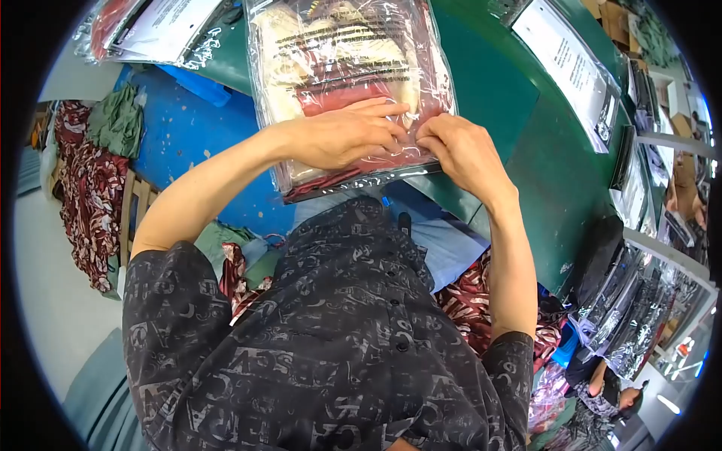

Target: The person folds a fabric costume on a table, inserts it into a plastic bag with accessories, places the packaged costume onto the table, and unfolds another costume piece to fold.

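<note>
Clear plastic bag (435, 75) sits top centre of the frame, on the green table (538, 180), with a folded red-and-cream garment (338, 52) inside. Black warning print on the film reads over the garment.

Your left hand (335, 140) lies across the lower half of the bag, palm down, fingers stretched out and a bit apart, not gripping. Looks like it's there to press the film flat and steady the pack.

Your right hand (465, 152) is at the bag's lower right, fingers curled in, thumb and index tips close together on the film. Can't tell if film is actually pinched. The two hands are near each other, so one likely steadies right where the other works.

Lower edge of the bag faces your torso and overhangs the table edge at its left corner. Probably kept close so both forearms come in from the sides with little reach.

Printed sheet (562, 64) lies upper right, apart from the bag; bagged stack (162, 30) sits upper left. Both leave the middle to the pack. Patterned fabric (94, 203) hangs off at frame left, well away from your hands.
</note>
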Demonstrator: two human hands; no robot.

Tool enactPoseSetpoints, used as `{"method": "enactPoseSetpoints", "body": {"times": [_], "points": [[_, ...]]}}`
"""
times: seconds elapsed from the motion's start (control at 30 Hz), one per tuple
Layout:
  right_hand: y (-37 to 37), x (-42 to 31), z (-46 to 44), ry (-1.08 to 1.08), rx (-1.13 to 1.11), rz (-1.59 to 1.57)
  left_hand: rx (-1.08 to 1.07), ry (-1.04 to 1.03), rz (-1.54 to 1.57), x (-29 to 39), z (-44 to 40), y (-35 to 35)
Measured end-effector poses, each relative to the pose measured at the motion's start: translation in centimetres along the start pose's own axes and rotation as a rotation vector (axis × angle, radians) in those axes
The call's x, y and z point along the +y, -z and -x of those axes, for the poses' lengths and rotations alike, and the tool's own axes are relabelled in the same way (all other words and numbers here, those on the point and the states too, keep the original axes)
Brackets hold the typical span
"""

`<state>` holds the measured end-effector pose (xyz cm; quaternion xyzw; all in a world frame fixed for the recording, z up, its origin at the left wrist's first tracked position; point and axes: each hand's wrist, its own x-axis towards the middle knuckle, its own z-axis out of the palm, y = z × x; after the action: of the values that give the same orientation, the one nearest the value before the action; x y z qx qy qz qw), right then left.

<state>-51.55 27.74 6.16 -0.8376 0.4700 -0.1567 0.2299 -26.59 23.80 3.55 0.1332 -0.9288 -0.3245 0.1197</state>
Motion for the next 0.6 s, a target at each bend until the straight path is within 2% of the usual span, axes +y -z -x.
{"method": "enactPoseSetpoints", "body": {"times": [0.6], "points": [[0.2, 0.0, -2.8, -0.238, -0.308, -0.107, 0.034, 0.053, -0.006, 0.9, 0.3, -1.1]]}}
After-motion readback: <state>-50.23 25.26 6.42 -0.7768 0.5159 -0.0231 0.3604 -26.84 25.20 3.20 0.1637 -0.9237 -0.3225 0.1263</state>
